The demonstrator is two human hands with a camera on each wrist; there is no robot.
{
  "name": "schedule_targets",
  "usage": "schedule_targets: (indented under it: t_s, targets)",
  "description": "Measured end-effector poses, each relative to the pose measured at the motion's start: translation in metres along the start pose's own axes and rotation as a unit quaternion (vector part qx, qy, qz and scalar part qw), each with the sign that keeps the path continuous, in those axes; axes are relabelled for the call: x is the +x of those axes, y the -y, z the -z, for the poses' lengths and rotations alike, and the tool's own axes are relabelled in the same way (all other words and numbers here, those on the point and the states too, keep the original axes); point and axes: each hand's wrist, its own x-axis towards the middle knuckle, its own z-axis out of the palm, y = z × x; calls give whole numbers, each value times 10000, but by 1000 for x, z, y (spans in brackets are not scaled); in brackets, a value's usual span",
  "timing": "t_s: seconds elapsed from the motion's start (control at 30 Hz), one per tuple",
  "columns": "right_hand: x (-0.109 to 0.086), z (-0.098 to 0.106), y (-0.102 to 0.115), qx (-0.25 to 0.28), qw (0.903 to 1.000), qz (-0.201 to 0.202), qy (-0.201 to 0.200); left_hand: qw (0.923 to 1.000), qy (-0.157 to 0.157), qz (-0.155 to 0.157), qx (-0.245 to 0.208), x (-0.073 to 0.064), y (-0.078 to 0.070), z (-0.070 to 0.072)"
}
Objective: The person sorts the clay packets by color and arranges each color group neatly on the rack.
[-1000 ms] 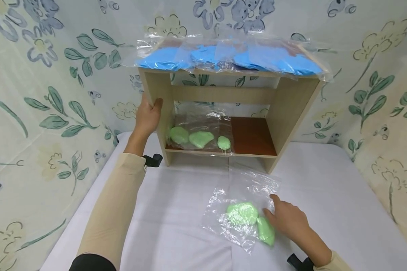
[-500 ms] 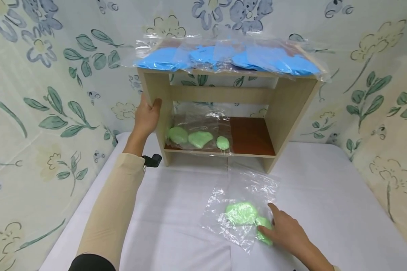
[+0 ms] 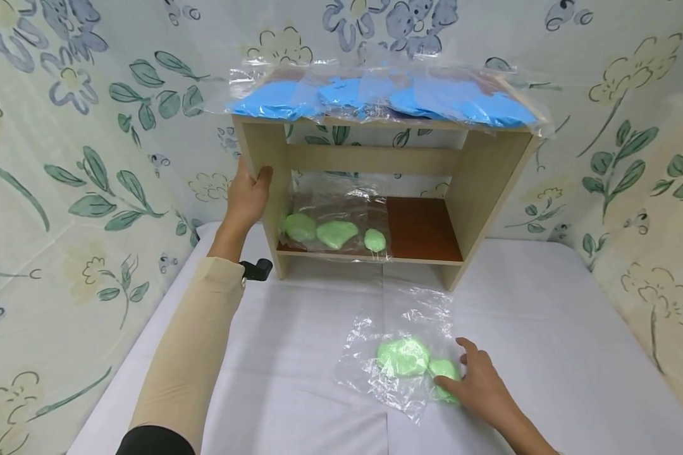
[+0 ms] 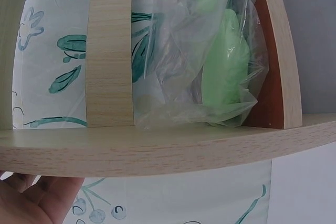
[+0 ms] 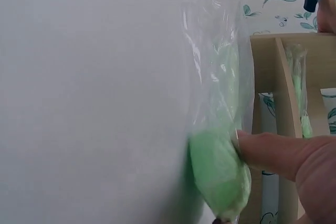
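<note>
A small wooden shelf unit point(image 3: 492, 189) stands on a white-covered surface. My left hand point(image 3: 247, 194) grips its left side panel, thumb at the front edge; in the left wrist view, fingers point(image 4: 50, 195) show along the panel's outer face. In front of the shelf lies a clear plastic bag point(image 3: 370, 341) with two light-green, soft-looking lumps point(image 3: 403, 357) inside. Over the bag's right side is my right hand point(image 3: 482, 387), holding it by the smaller lump point(image 5: 218, 169). The right wrist view has the thumb pressed to the plastic there; the other fingers are mostly hidden.
On the lower board point(image 3: 424, 227) another clear bag point(image 3: 338, 202) holds 3 green lumps at the left. Clear bags with flat blue contents point(image 3: 353, 95) cover the shelf's top. Floral cloth point(image 3: 148, 151) hangs behind and on both sides.
My right hand has come down onto the bag's right side, thumb over the smaller lump. That side of the bag has drawn in slightly leftward. The left hand stays on the panel.
</note>
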Motion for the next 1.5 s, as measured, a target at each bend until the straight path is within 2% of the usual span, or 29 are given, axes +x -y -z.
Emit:
schedule_targets:
  t_s: [0.2, 0.4, 0.77, 0.9, 1.0, 1.13, 1.3, 1.5]
  targets:
    - [2, 8, -8, 386, 9991, -138, 134, 10000, 14, 16, -36, -1, 2, 0]
    - [2, 11, -11, 887, 9957, 92, 242, 9998, 87, -146, -143, -1, 1, 0]
    - [4, 12, -11, 969, 9934, 552, 269, 9999, 96, 10, -41, -1, 0, 1]
    - [3, 17, -6, 875, 9896, 1144, -36, 9999, 118, 13, -95, -1, 0, 0]
    - [3, 24, 0, 763, 9816, 1722, -304, 9999, 107, 14, -77, -1, 0, 0]
    - [1, 32, 8, 614, 9726, 2184, -516, 9999, 111, 12, -57, -1, 1, 0]
    - [0, 41, 17, 615, 9618, 2590, -639, 9999, 117, -36, -71, -1, 1, 0]
    - [2, 47, 25, 463, 9542, 2872, -703, 9999, 139, -64, -58, -1, 1, 1]
